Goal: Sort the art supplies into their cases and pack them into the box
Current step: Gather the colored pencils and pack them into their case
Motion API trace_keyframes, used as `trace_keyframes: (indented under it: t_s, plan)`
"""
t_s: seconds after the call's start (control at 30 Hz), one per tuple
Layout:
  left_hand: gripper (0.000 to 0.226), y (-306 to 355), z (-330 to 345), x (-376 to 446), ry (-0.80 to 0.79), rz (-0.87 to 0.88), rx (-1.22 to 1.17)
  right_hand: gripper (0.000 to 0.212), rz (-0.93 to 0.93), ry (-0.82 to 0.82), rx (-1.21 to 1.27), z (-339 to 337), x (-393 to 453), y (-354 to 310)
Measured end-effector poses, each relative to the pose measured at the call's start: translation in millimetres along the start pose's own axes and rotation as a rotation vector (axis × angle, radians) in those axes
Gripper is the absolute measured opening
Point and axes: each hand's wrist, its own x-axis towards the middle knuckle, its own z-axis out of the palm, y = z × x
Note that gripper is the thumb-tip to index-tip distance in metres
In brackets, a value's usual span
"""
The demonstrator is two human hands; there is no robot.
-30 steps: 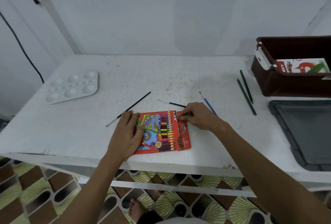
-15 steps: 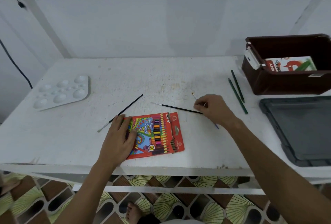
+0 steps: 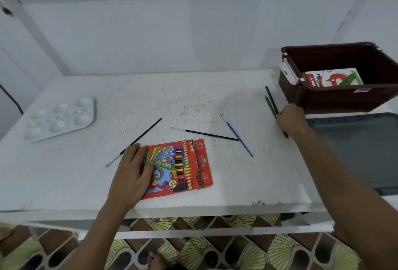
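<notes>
The left hand [image 3: 134,172] lies flat, palm down with fingers spread, on the left end of the red colour pencil case [image 3: 176,168], pinning it to the white table [image 3: 150,101] near the front edge; the case's flap end points right and its window shows a row of coloured pencils. The right hand [image 3: 290,122] is stretched far to the right, knuckles up, its fingers curled down over the 2 green pencils [image 3: 271,102], which lie side by side just left of the brown box [image 3: 336,99]; whether the fingers have actually closed on them I cannot tell. Inside the box a pastels case [image 3: 332,77] lies flat. A dark grey lid [image 3: 361,151] rests on the table just in front of the box, partly under the right forearm. Between the hands lie 3 brushes: a black brush [image 3: 140,138] running under the left fingertips, a second black brush [image 3: 206,133] beyond the case, and a blue brush [image 3: 237,136] crossing that brush's right tip. A white paint palette [image 3: 60,118] sits well apart at the far left.
</notes>
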Motion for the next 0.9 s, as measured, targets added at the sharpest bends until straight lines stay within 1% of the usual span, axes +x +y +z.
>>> trace_keyframes:
  t_s: [0.13, 0.27, 0.37, 0.5, 0.67, 0.77, 0.83, 0.9]
  plan:
    - [0.063, 0, 0, 0, 0.007, -0.001, -0.001, 0.031, 0.041, -0.002, 0.081, 0, -3, 2]
    - [0.064, 1, 0, -1, 0.012, -0.002, 0.003, 0.02, -0.032, 0.006, 0.131, -1, -17, 4]
    - [0.064, 0, 1, -1, 0.008, -0.004, 0.004, 0.018, -0.09, 0.065, 0.219, -3, -29, 4]
    - [0.065, 0, 0, -1, 0.017, 0.001, 0.009, 0.019, -0.231, 0.281, 0.345, -10, -42, -2]
    - [0.065, 1, 1, -1, 0.022, 0.007, 0.001, 0.024, -0.395, 0.535, 0.695, -32, -53, -23]
    - [0.063, -2, 2, 0, 0.024, 0.018, 0.006, 0.024, -0.45, 0.648, 0.834, -52, -53, -36]
    - [0.062, -4, 2, 0, 0.027, 0.024, 0.007, 0.025, -0.473, 0.629, 0.785, -62, -49, -42]
    - [0.062, -5, 3, 1, 0.029, 0.028, 0.011, 0.029, -0.45, 0.47, 0.651, -62, -41, -45]
